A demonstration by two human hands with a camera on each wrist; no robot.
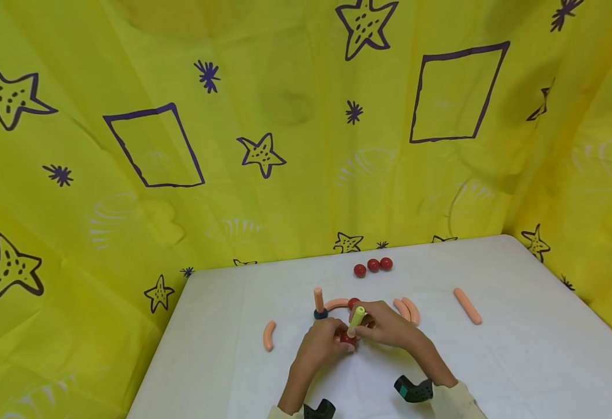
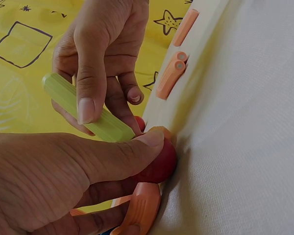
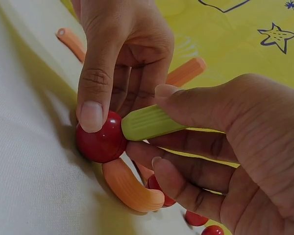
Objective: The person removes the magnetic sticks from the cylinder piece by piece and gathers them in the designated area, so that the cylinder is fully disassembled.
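Left hand (image 1: 320, 344): thumb and fingers pinching red ball (image 3: 102, 142), well inside table (image 1: 212, 349) edges. Right hand (image 1: 387, 325): pinching green stick (image 3: 152, 122), end at ball. Outlying: curved orange piece (image 1: 269, 336), left; straight orange stick (image 1: 467, 306), toward right edge.

The balls (image 1: 373, 265) are red, one stick (image 3: 152, 122) lime, curved sticks (image 1: 269, 336) peach, the curtain (image 1: 306, 203) yellow with purple stars (image 1: 262, 155).

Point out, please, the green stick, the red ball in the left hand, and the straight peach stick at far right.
Green stick (image 3: 151, 122): right wrist view, on its ribbed side.
Red ball (image 3: 104, 145): right wrist view, its lower half.
Peach stick (image 1: 467, 306): head view, middle of its length.
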